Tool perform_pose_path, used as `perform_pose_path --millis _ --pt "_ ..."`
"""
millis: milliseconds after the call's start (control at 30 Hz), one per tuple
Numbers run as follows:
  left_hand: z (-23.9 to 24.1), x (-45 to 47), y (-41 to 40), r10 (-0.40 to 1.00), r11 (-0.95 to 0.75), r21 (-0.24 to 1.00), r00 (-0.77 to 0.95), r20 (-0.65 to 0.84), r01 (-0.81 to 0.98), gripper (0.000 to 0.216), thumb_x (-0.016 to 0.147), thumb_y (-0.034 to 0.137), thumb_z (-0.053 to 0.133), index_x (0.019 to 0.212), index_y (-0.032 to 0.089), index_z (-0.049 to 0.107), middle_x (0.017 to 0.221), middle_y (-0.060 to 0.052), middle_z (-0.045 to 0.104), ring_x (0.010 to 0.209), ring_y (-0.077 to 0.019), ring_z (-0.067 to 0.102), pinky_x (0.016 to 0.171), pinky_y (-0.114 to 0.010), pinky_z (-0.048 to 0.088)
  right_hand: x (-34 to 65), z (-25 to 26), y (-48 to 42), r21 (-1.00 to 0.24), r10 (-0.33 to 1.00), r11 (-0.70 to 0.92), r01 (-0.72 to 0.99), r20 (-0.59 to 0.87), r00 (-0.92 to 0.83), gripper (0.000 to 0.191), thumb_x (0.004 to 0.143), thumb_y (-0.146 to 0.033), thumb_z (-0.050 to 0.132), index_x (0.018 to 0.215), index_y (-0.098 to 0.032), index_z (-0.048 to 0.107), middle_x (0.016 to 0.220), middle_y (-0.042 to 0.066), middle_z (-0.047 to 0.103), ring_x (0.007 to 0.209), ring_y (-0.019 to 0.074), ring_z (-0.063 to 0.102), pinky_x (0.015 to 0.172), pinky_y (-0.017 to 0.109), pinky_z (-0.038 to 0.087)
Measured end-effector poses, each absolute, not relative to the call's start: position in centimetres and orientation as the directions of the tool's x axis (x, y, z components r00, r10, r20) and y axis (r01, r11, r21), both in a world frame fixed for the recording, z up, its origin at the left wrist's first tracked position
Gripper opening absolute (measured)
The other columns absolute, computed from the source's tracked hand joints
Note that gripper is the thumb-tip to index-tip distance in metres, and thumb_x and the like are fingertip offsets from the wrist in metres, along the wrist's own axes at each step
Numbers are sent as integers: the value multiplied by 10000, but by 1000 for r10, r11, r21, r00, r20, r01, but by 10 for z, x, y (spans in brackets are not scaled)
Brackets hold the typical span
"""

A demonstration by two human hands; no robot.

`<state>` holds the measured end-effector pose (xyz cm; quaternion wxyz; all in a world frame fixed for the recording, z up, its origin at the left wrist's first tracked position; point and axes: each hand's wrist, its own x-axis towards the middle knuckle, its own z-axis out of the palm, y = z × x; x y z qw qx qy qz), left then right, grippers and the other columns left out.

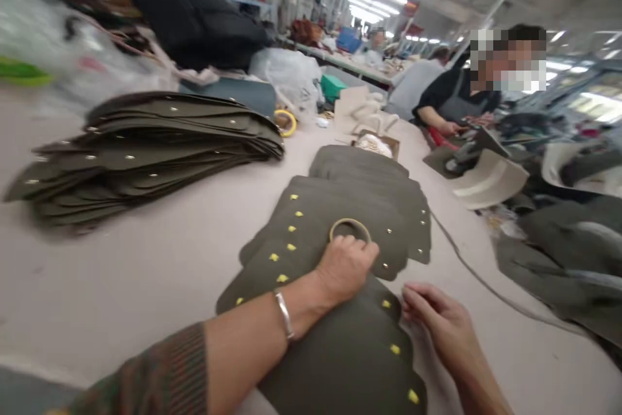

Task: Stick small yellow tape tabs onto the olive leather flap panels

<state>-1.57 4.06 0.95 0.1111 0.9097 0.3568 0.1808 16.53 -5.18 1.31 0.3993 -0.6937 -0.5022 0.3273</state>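
Olive panels (340, 344) are lying on the table (146, 272) straight ahead of us in the head view, our only one. They are overlapping in steps, probably so that each edge is showing, with yellow tabs (299, 213) along the left and metal studs (389, 231) or more tabs along the right. Our left hand (345, 266) is reaching across them, its grip wrapping the near side of a thin roll of tape (350, 221); presumably we are holding it there because the rim is giving our fingers an easy purchase. Our right hand (437, 314) is hovering just beside the front panel's right edge, thumb and fingers drawn together; we are unable to tell whether its grip is holding anything. A drooping pile of studded panels (184, 143) is resting to the left, seemingly set aside to leave working room. Just beyond it a yellow ring (286, 123) is lying, and a co-worker (457, 94) is showing farther off at the right.
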Motion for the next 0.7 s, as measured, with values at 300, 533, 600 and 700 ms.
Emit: perform_pose_path --millis 300,533,600,700 --pt "5 -9 43 686 -727 279 666 291 627 154 939 179 409 906 189 559 797 -30 598 783 -214 530 715 -352 407 177 6 -24 -910 956 -232 345 -147 255 344 738 -488 700 802 -152 668 612 2 629 515 110 563 521 232 483" --pt "2 -4 45 678 -735 302 672 298 608 155 945 187 407 911 188 558 799 -30 595 782 -208 520 714 -344 391 184 6 -16 -879 954 -277 388 -204 220 337 782 -470 654 833 -138 665 601 4 627 477 92 550 480 213 466" --pt "2 -5 45 679 -734 301 671 297 609 160 947 185 402 915 186 558 800 -31 596 779 -207 519 716 -344 392 184 7 -14 -880 950 -292 374 -224 216 343 771 -474 661 839 -138 670 594 1 625 475 90 555 476 209 477" --pt "2 -5 45 682 -731 310 669 296 608 167 947 177 396 911 185 560 799 -33 597 779 -204 520 718 -344 395 183 8 -11 -884 938 -323 339 -251 240 367 717 -491 697 810 -137 675 555 -5 608 463 96 553 455 214 499"
